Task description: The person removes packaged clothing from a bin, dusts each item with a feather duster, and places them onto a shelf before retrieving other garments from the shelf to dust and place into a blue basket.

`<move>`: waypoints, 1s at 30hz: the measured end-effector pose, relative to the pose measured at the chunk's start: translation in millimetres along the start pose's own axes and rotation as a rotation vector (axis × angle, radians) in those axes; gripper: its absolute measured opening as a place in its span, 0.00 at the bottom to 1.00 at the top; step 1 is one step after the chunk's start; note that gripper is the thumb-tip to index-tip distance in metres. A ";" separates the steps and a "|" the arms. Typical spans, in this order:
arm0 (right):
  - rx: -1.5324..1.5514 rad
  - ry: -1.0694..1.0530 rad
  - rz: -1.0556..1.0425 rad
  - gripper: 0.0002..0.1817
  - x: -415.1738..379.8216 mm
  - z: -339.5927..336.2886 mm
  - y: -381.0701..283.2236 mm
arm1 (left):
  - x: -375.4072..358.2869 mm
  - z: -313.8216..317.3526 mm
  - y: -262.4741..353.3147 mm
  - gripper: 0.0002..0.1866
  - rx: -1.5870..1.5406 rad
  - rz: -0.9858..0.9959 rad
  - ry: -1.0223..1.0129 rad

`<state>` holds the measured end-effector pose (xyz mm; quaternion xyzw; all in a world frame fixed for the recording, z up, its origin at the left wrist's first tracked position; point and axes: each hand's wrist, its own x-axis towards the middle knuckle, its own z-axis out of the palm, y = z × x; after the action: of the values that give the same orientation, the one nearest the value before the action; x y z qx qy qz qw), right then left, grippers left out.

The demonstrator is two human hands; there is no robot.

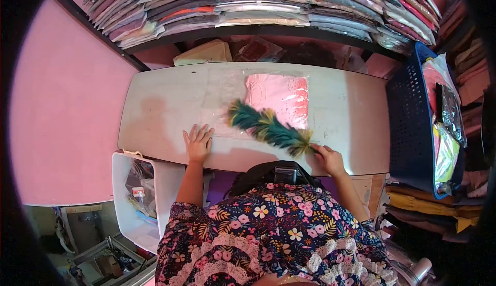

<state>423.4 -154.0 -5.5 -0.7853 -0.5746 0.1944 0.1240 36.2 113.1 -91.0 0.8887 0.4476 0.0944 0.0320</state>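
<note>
My right hand (327, 160) is closed around the handle end of a feather duster (271, 126) with green and yellow fluff. The duster slants up and left across the lower part of a folded pink garment (276, 94) in a clear plastic bag (232, 87). Its far tip looks slightly blurred. My left hand (198, 142) lies flat on the pale table (170, 94), fingers spread, left of the bag and holding nothing. The handle itself is mostly hidden by my right fingers.
Stacks of bagged clothes (263, 1) fill the shelf behind the table. A blue basket (408, 110) with packaged items stands at the right. A white bin (168, 182) sits at the lower left, beside the pink wall (62, 105).
</note>
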 end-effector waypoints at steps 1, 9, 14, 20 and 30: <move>0.062 0.137 -0.013 0.19 1.7 7.3 6.7 | 2.2 -3.6 -4.8 0.21 0.005 -0.003 -0.001; 0.225 0.017 -0.187 0.19 7.9 3.9 -1.2 | 15.6 -10.0 -20.0 0.20 0.062 -0.026 0.086; 0.250 0.074 -0.061 0.19 22.3 15.5 -8.9 | 26.7 -12.7 -34.6 0.21 0.122 -0.081 0.052; 0.266 -0.167 -0.251 0.18 22.2 23.6 -41.0 | 43.2 -31.7 -47.7 0.23 0.197 -0.216 -0.086; 0.264 -0.105 -0.166 0.18 33.1 37.9 -61.8 | 40.4 -19.4 -14.5 0.29 -0.164 -0.241 0.349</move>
<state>362.4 -104.6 -18.9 -0.7007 -0.6128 0.2979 0.2115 44.5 153.6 -68.4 0.7933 0.5403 0.2781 0.0375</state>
